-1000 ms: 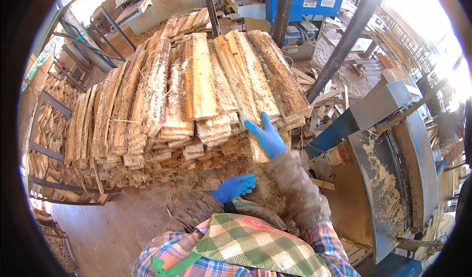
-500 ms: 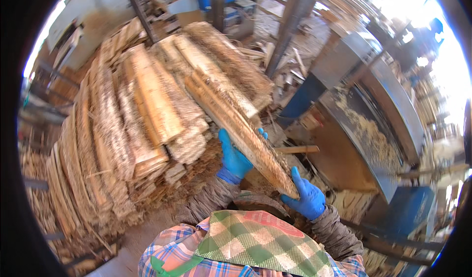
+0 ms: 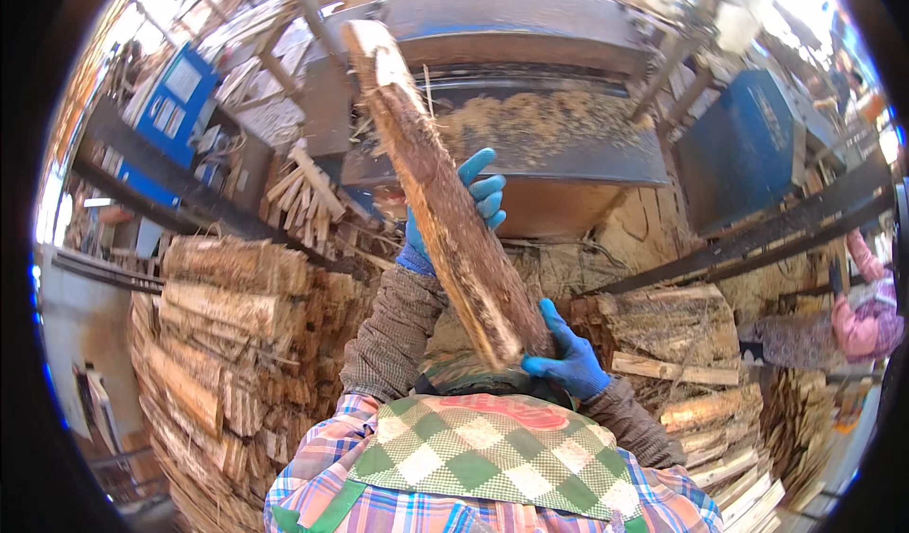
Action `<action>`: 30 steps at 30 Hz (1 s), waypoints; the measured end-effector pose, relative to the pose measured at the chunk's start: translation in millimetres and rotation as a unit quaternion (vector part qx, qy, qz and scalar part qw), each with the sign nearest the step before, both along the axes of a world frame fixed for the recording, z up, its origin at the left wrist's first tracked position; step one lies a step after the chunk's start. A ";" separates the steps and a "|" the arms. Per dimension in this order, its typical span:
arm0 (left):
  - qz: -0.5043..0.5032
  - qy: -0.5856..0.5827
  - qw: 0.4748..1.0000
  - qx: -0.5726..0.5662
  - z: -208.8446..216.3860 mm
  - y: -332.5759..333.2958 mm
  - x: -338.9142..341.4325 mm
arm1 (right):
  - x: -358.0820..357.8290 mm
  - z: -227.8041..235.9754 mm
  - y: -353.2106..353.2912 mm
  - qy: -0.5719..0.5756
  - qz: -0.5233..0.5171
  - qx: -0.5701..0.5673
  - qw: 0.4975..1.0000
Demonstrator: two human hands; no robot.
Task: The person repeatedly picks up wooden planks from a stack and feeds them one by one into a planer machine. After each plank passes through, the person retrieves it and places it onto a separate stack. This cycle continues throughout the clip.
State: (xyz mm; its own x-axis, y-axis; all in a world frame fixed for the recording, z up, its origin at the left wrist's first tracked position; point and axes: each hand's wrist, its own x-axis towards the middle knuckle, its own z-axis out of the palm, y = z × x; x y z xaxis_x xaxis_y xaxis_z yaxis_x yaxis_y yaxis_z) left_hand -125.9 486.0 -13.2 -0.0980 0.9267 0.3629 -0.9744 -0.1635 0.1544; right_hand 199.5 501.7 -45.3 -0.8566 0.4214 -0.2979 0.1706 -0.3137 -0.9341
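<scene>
A long bark-edged wooden slab [image 3: 431, 187] slants before me, its far end up and to the left and its near end close to my chest. Beneath its middle lies my left hand [image 3: 483, 192] in a blue glove, the fingers curled up past the slab's right edge. At the near end my right hand [image 3: 571, 353], also blue-gloved, grips the corner with the thumb along the right side. Beyond the slab stands a metal machine bed [image 3: 568, 159] strewn with sawdust. The slab hides part of my left palm.
A stack of rough slabs [image 3: 218, 344] rises at my left, another wood stack [image 3: 701, 391] at my right. Dark metal rails [image 3: 757, 230] slant in on both sides. Blue cabinets [image 3: 743, 150] flank the machine. A person in pink [image 3: 862, 320] is at the far right.
I have turned right, away from the left stack, so the machine is now straight ahead. The slab has come along in both hands, its far end now over the machine's left side.
</scene>
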 end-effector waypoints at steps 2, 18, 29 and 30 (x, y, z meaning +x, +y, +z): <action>0.006 0.037 0.991 -0.131 -7.9 18.5 13.5 | -0.4 0.2 7.0 -0.050 -0.084 0.020 0.995; 0.005 0.063 0.943 -0.328 -57.9 -30.6 35.7 | -250.5 171.1 252.2 0.106 -0.273 0.225 0.929; 0.096 0.465 0.797 -0.373 -82.9 -16.4 17.6 | -95.5 -32.9 15.6 -0.032 -0.178 0.002 0.983; 0.066 0.398 0.799 -0.446 -57.3 -4.4 29.8 | -91.1 -30.9 22.8 -0.054 -0.281 0.047 0.957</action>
